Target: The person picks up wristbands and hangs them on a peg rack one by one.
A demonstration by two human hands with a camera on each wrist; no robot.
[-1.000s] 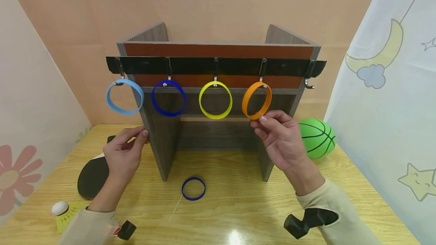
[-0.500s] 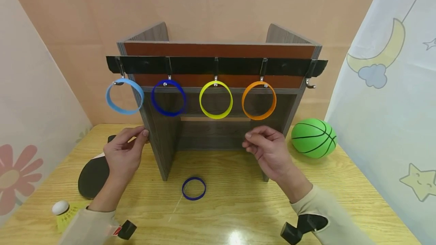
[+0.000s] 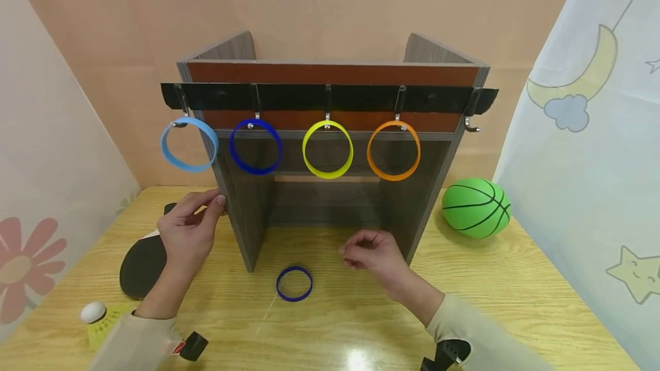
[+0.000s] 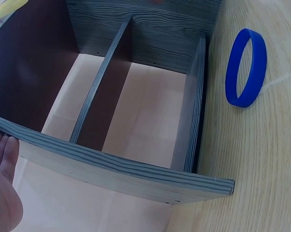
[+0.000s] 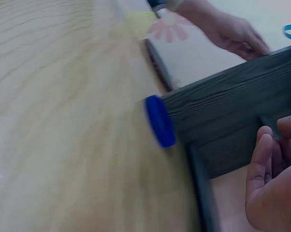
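My left hand (image 3: 188, 225) pinches the front edge of the left side panel of a grey wooden shelf (image 3: 242, 199). Over the table to the right, my right hand (image 3: 376, 259) has loosely curled fingers and holds nothing. A dark blue wristband (image 3: 294, 284) lies on the table to its left. From hooks on a black strip (image 3: 294, 97) across the shelf front hang a light blue wristband (image 3: 189, 168), another dark blue wristband (image 3: 256, 170), a yellow wristband (image 3: 327, 174) and an orange wristband (image 3: 394, 177). The rightmost hook (image 3: 470, 126) is bare.
A green ball (image 3: 476, 208) sits right of the shelf on the wooden table (image 3: 515, 302). To the left lie a black table tennis paddle (image 3: 141, 268) and a yellow shuttlecock (image 3: 100, 322). Patterned panels stand at both sides.
My right hand has let go of the orange wristband, which now hangs from its hook, and has moved down and left toward the wristband on the table. The left hand has stayed put.
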